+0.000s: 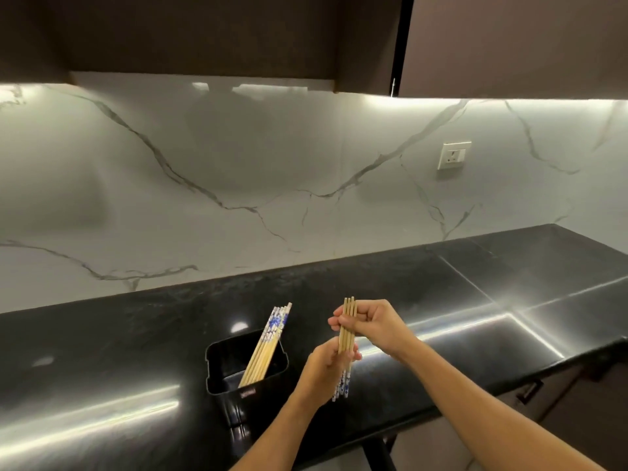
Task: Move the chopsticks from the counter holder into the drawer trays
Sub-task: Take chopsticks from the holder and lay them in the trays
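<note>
Above the counter (136,334), both hands' fingers (339,321) clamp upright chopsticks (347,329), patterned ends down.

Glossy black counter (441,294); wooden chopsticks (348,329); marble backsplash (272,164).

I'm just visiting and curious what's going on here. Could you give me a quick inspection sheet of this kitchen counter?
Surface: black counter, glossy, with light glare.
Job's things: black holder on the counter, a bunch of chopsticks leaning in it, patterned ends up; a second bundle held above the counter, patterned ends down. No drawer trays in view.
Clutter: nothing seen.
Grippers: left hand grips the bundle low, right hand grips it higher.
Cables: nothing seen.
Surroundings: marble backsplash with a wall socket; dark cabinets above.
</note>
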